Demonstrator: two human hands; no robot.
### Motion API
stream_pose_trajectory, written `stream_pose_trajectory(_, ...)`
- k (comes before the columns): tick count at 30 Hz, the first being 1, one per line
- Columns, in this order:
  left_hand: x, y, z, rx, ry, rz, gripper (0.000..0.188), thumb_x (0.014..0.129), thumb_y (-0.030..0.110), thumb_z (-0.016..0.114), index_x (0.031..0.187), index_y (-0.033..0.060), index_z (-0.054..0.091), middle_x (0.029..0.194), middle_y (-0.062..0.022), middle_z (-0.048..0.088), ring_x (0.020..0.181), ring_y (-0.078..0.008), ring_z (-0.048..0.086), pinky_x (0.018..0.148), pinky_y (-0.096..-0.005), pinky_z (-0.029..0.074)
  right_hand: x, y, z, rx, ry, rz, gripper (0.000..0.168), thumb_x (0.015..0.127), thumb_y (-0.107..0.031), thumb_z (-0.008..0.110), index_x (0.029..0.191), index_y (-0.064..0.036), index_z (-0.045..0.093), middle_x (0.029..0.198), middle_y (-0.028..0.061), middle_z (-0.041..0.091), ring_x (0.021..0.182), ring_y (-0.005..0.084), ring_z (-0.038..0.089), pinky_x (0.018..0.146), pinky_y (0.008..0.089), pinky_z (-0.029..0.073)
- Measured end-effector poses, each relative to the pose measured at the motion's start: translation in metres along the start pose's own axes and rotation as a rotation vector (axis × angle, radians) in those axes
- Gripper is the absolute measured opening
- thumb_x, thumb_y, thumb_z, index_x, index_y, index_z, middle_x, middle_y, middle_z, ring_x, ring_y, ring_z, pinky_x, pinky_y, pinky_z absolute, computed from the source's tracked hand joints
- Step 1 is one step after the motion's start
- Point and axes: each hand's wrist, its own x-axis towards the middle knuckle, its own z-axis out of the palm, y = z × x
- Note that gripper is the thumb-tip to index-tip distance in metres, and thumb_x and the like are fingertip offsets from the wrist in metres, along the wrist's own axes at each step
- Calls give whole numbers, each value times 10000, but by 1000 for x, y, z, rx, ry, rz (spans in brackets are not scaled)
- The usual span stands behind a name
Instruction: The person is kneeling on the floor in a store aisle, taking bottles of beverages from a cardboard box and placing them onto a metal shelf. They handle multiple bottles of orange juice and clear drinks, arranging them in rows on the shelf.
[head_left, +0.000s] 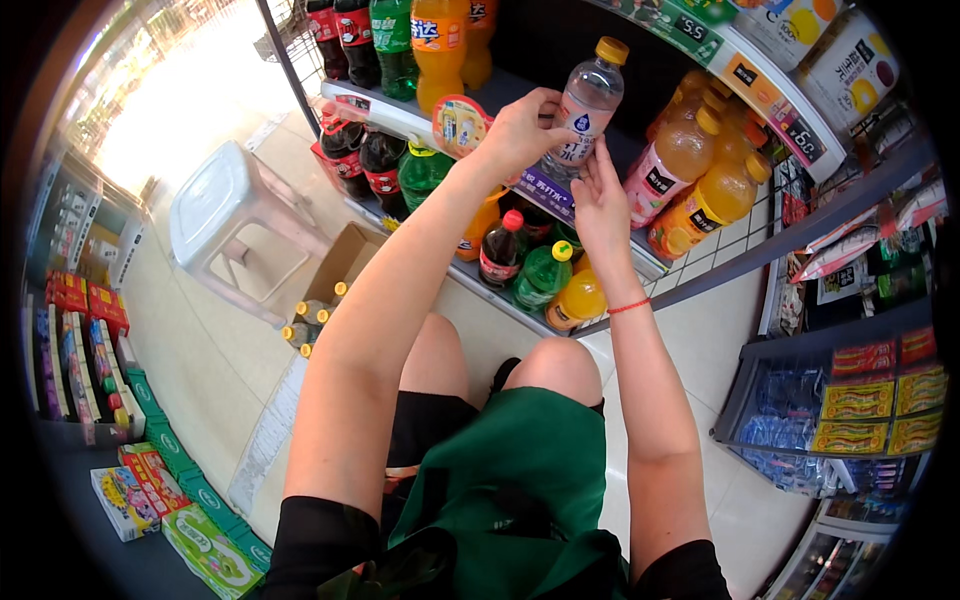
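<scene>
A clear plastic bottle (589, 97) with a yellow cap and a white-and-blue label stands slightly tilted at the front of a metal shelf. My left hand (525, 131) grips its label from the left, thumb across the front. My right hand (600, 191), with a red cord at the wrist, touches the bottle's lower right side with its fingertips. Bottles of orange drink (705, 199) stand right of it. Cola bottles (356, 37), a green bottle (394, 49) and an orange soda bottle (439, 52) stand to the left. A round tag (459, 126) hangs on the shelf edge beside my left wrist.
The lower shelf holds cola (501, 251) and green soda bottles (541, 277). At the left, a pale plastic stool (214, 199) stands on the floor beside an open cardboard box (341, 259) with several yellow-capped bottles (304, 334). A wire side panel and rail (735, 255) bound the shelf on the right.
</scene>
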Motion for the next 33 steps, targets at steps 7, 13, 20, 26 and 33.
stream_pose_trajectory(7,2,8,-33,293,44,47,472,781,89,739,1200,-41,568,1053,-125,691,992,-197,671,853,-318,543,15,-19,20,81,-109,154,600,916,67,432,1484,6,250,1443,186,424,1321,205,436,1081,272,327)
stream_pose_trajectory(13,7,5,-53,558,109,182,447,773,129,728,1170,-18,586,975,-126,713,950,-226,684,823,-338,542,30,-19,33,113,-128,197,573,915,50,431,1471,0,301,1409,174,470,1264,172,478,1057,257,342)
stream_pose_trajectory(20,7,5,-63,753,107,199,385,845,148,649,1198,11,588,1003,-130,707,955,-297,665,821,-349,518,33,-14,42,247,-94,180,577,914,29,460,1471,-11,314,1380,159,498,1229,171,499,1045,260,358)
stream_pose_trajectory(26,8,-9,-85,648,115,286,333,885,56,566,1217,39,590,1036,-147,696,963,-282,669,827,-343,525,29,-6,49,236,-39,113,545,898,40,516,1424,17,375,1325,168,535,1196,190,548,974,266,437)
stream_pose_trajectory(33,-7,-12,-87,589,-1,201,258,893,27,543,1134,34,634,985,-130,710,920,-263,683,817,-341,530,23,2,58,-116,24,62,435,877,-29,591,1297,40,500,1238,202,563,1059,235,628,884,295,500)
